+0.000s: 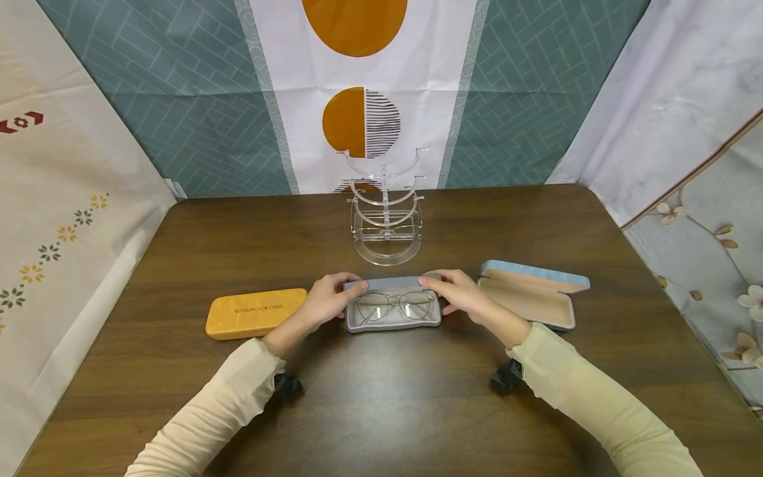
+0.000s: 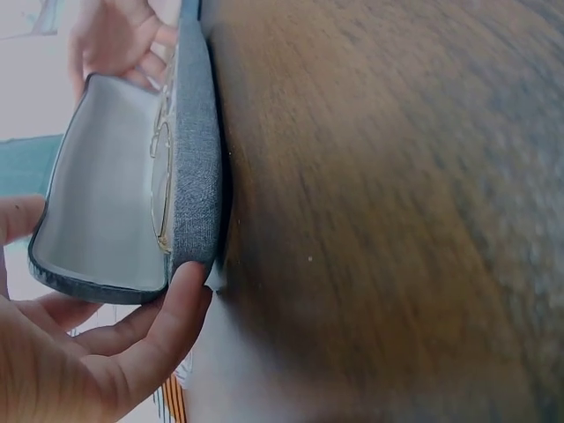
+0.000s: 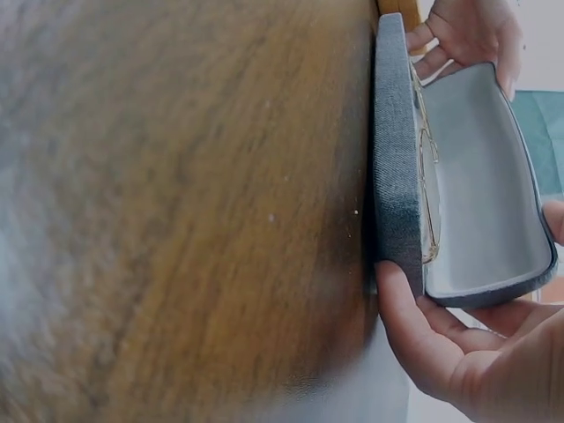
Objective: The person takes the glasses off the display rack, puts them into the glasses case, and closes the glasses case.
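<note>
A grey glasses case (image 1: 395, 326) lies in front of me with its lid (image 2: 106, 176) raised. Inside rests a pair of thin gold-framed glasses (image 1: 415, 306), lenses up. At the case's left end, my left hand (image 1: 324, 299) grips it, thumb over the lid's edge and fingers round the end. My right hand (image 1: 466, 291) holds the opposite end the same way. In the right wrist view, the fingers (image 3: 414, 326) touch the corner where lid and base meet.
To the left lies a closed yellow glasses case (image 1: 256, 313) with printed lettering. On the right is an open blue case (image 1: 530, 301) with a beige lining. Behind the grey case stands a clear tiered glasses stand (image 1: 386, 255) with a gold-framed pair low on it. Patterned cloths (image 1: 203, 132) hang around the wooden table (image 1: 393, 397).
</note>
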`<state>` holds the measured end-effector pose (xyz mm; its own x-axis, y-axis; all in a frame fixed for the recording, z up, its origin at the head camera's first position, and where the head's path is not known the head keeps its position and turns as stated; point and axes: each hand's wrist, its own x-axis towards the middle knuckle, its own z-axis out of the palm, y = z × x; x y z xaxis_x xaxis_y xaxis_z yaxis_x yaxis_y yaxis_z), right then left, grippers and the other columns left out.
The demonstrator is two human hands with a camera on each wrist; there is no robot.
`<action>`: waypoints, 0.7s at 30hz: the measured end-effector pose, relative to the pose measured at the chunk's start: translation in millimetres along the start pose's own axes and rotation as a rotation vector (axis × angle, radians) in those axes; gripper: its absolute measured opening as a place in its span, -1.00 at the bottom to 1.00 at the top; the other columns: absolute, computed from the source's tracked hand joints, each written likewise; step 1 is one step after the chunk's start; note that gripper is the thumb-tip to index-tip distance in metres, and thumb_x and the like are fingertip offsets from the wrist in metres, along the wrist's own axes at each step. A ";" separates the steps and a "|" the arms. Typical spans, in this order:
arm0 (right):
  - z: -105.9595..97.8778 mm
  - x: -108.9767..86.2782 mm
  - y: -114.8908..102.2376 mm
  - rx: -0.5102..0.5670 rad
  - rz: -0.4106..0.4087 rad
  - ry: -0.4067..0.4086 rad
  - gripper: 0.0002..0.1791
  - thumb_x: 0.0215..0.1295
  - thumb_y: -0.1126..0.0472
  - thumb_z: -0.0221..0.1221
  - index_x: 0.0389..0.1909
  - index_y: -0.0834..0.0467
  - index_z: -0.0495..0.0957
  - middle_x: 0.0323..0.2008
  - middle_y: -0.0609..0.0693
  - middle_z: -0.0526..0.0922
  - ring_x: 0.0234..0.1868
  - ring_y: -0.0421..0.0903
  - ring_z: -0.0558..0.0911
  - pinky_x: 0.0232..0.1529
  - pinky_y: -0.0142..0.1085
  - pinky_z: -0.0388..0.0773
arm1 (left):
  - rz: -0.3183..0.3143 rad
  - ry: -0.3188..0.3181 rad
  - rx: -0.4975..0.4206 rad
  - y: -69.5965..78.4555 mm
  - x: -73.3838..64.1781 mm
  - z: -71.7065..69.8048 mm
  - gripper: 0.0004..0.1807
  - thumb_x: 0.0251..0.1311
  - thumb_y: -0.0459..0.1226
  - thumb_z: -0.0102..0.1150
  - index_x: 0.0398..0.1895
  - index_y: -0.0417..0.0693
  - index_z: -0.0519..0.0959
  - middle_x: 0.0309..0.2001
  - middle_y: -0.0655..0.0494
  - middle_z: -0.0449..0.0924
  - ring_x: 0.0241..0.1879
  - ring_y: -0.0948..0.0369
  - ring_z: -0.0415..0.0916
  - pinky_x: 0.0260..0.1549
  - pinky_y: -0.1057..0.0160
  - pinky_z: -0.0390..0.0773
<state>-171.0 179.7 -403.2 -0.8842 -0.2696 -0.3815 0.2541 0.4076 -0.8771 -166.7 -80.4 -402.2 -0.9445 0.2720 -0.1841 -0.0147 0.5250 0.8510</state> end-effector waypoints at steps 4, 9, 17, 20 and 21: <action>-1.8 0.3 1.2 0.036 -0.015 -0.032 -0.40 0.28 -0.01 0.06 0.23 0.28 0.29 0.12 0.24 0.38 0.05 0.13 0.37 -0.21 -0.08 0.54 | 0.000 0.001 -0.030 -0.7 -0.3 -0.8 -0.60 0.17 -0.11 0.14 -0.03 -0.19 0.54 -0.40 -0.09 0.54 -0.62 0.06 0.43 -0.61 0.13 0.54; -1.5 -1.1 1.9 0.048 -0.038 -0.043 -0.40 0.30 0.04 0.05 0.24 0.31 0.25 0.15 0.28 0.36 0.13 0.17 0.34 -0.17 -0.03 0.52 | -0.001 0.003 -0.071 -0.4 -1.6 -1.0 -0.58 0.14 -0.13 0.17 0.00 -0.21 0.54 -0.46 -0.09 0.50 -0.62 0.08 0.42 -0.61 0.12 0.55; 0.6 -5.1 4.0 0.054 -0.068 -0.033 -0.43 0.30 0.08 0.06 0.24 0.30 0.26 0.17 0.28 0.34 0.16 0.15 0.35 -0.12 -0.01 0.50 | 0.009 0.016 -0.117 -1.4 -5.1 1.3 -0.56 0.13 -0.18 0.19 0.04 -0.24 0.52 -0.38 -0.14 0.60 -0.50 0.10 0.48 -0.57 0.16 0.56; 1.1 -5.8 5.0 0.064 -0.066 -0.030 -0.44 0.29 0.10 0.07 0.24 0.29 0.27 0.17 0.27 0.34 0.15 0.14 0.36 -0.12 -0.03 0.50 | 0.014 0.016 -0.119 -1.6 -6.0 2.3 -0.56 0.13 -0.19 0.19 0.05 -0.24 0.51 -0.32 -0.13 0.62 -0.45 0.11 0.51 -0.55 0.15 0.58; 1.1 -6.0 5.5 0.068 -0.067 -0.033 -0.44 0.29 0.10 0.07 0.24 0.29 0.27 0.17 0.27 0.34 0.15 0.13 0.35 -0.12 -0.04 0.50 | 0.016 0.016 -0.118 -1.8 -6.3 2.5 -0.56 0.13 -0.19 0.19 0.05 -0.24 0.51 -0.31 -0.13 0.62 -0.45 0.11 0.52 -0.55 0.15 0.58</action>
<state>-163.9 182.6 -406.0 -0.8872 -0.3231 -0.3294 0.2218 0.3275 -0.9184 -159.9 -81.0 -403.8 -0.9499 0.2666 -0.1630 -0.0371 0.4217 0.9060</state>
